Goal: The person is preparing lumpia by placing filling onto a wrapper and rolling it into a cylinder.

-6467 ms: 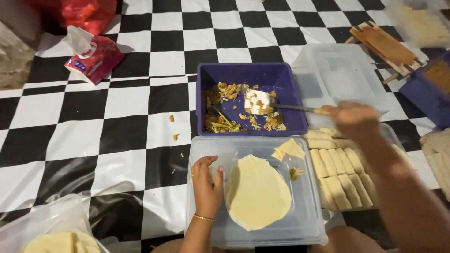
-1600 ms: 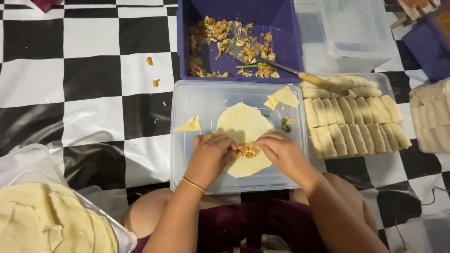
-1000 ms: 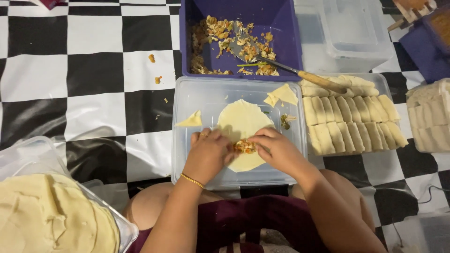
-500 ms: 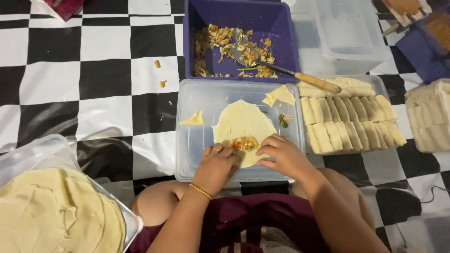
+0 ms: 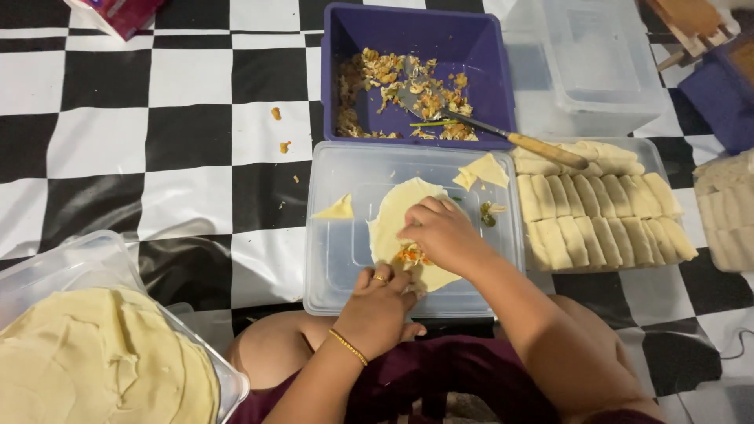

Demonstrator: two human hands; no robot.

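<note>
Two hands meet over one round pastry wrapper [image 5: 393, 224], which lies flat on an upturned clear plastic lid [image 5: 338, 259] in front of the seated person. Left hand [image 5: 377, 310], with a ring and a thin gold bracelet, has its fingers curled down onto the wrapper's near edge; whether they pinch it or only press cannot be told. Right hand [image 5: 444, 234] lies palm-down across the wrapper, fingers together, touching a small mound of orange-and-green filling [image 5: 410, 254]. Judged as the first fold: it would go best with the filling kept compact and off the edge, the near flap drawn snug over it (a loose roll would likely gape). Dough scraps [image 5: 338, 209] lie on the lid to the left and near its far right corner. Beyond, a purple tub [image 5: 471, 47] holds more filling and a wooden-handled spatula [image 5: 503, 135]. Finished rolls [image 5: 601, 212] sit in rows just right of the lid; a stack of wrappers [image 5: 94, 365] fills a clear container at lower left.
</note>
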